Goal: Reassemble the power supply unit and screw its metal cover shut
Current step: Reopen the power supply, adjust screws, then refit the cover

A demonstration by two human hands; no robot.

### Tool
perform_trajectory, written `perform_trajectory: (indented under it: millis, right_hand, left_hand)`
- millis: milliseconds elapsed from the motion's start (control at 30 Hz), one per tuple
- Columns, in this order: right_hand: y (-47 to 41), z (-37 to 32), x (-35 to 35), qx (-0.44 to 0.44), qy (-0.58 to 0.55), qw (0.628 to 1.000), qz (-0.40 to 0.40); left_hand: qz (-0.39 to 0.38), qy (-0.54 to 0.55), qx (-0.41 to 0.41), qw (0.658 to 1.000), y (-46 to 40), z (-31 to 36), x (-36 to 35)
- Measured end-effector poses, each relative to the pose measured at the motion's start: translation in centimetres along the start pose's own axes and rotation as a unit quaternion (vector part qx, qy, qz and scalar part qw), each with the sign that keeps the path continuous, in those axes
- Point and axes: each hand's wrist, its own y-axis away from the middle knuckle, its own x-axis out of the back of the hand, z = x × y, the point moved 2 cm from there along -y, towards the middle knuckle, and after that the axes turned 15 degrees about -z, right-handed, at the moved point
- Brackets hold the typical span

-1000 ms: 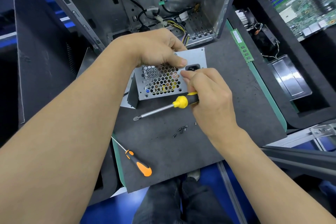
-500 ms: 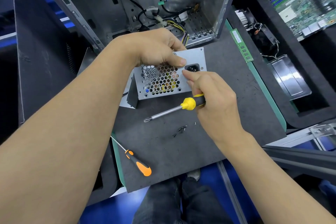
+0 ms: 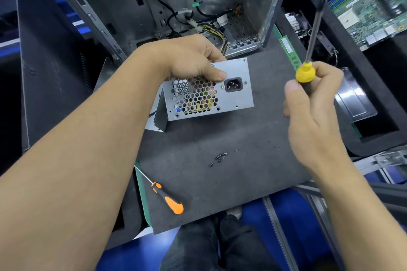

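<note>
The grey metal power supply unit (image 3: 233,99) stands on a dark mat (image 3: 220,171), its honeycomb grille and black power socket facing me. My left hand (image 3: 189,59) grips its top edge, thumb over the grille face. My right hand (image 3: 312,103) is off to the right of the unit, clear of it, and holds a yellow-handled screwdriver (image 3: 305,72) with the shaft pointing up and away. Several small dark screws (image 3: 218,158) lie loose on the mat in front of the unit.
An orange-handled screwdriver (image 3: 167,198) lies at the mat's front left. An open computer case (image 3: 176,6) with cables stands behind the unit. A green memory stick (image 3: 288,50), a metal tray (image 3: 356,99) and a motherboard (image 3: 370,0) sit to the right.
My right hand has left the unit's socket face and swung right, turning the yellow screwdriver from pointing down-left to pointing up. My left hand still holds the unit.
</note>
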Motion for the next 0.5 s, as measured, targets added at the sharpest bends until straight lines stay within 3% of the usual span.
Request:
perform_trajectory:
  millis: [133,267,400,500]
  right_hand:
    - [0.3,0.9,1.6,-0.003,0.051,0.998,0.025]
    - [0.2,0.3,2.0,0.049,-0.052,0.990,0.119]
    - [-0.8,-0.5,1.0,0.066,-0.257,0.950,0.166]
    - [-1.3,-1.3,0.1,0.071,-0.205,0.964,0.154]
  left_hand:
    - [0.000,0.002,0.002,1.000,0.0,0.0,0.1]
    - [0.002,-0.002,0.000,1.000,-0.1,0.1,0.2]
    - [-0.005,0.005,0.001,1.000,-0.2,0.0,0.3]
    - [-0.006,0.011,-0.002,1.000,-0.3,-0.1,0.4]
